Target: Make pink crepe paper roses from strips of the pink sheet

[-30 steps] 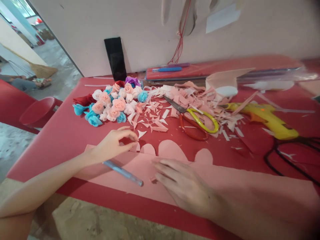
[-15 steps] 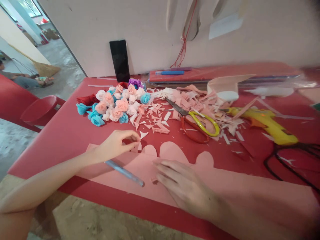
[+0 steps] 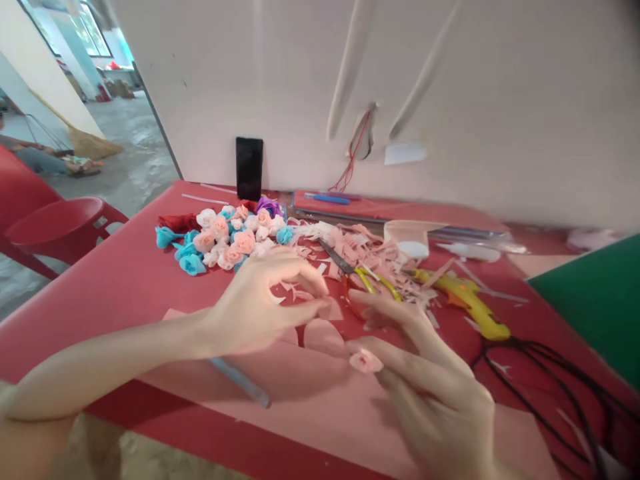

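My left hand (image 3: 260,300) is closed in a pinch on a pale pink paper petal (image 3: 332,309), above the work surface. My right hand (image 3: 440,380) holds a small pink paper rosebud (image 3: 366,361) between its fingers, with the index finger stretched toward the petal. Below both hands lies a long pink paper sheet (image 3: 300,400). Another cut petal (image 3: 324,335) rests at its far edge. A translucent blue pen (image 3: 243,382) lies across the sheet, under my left forearm. Beyond my right fingers are scissors (image 3: 340,258) with yellow and red handles, partly covered.
Paper roses (image 3: 233,241) in pink, white and blue are heaped at the back left, beside paper scraps (image 3: 360,243). A yellow glue gun (image 3: 465,300) with a black cord (image 3: 555,373) lies right. A phone (image 3: 249,168) leans on the wall. A person (image 3: 35,157) sits far left.
My right hand has lifted off the sheet with the rosebud now visible in its fingers. My left hand has moved right, raising a petal. The camera view has tilted up.
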Available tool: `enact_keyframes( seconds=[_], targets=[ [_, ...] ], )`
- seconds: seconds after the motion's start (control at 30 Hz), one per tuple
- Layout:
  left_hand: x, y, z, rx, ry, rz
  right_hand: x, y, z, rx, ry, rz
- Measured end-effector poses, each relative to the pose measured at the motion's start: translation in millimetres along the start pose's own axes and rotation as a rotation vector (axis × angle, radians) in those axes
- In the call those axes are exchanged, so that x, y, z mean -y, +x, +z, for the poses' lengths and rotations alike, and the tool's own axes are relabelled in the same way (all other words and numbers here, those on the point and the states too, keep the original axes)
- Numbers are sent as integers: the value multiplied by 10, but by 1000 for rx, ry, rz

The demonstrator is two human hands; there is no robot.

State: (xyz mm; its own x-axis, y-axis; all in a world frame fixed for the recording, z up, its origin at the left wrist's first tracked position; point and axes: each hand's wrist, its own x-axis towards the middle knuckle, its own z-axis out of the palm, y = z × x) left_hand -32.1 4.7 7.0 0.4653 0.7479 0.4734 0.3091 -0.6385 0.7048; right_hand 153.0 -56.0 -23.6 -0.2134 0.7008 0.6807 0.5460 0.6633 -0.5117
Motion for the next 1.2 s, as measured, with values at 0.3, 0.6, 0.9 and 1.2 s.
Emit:
enact_keyframes(
  seconds=[0.3, 0.6, 0.9, 1.2],
  targets=[
    [-185, 140, 172, -121, -164, 144, -9, 64, -84, -85, 46, -20],
    [-115, 135, 273, -31, -297, 208, -46, 33, -84, -113, 117, -7],
    [-189, 89, 237, 62, -499, 74, -78, 18, -86, -92, 129, -2],
    [-238, 61, 187, 124, -416, -5, -69, 79, -96, -84, 91, -6]
  ],
)
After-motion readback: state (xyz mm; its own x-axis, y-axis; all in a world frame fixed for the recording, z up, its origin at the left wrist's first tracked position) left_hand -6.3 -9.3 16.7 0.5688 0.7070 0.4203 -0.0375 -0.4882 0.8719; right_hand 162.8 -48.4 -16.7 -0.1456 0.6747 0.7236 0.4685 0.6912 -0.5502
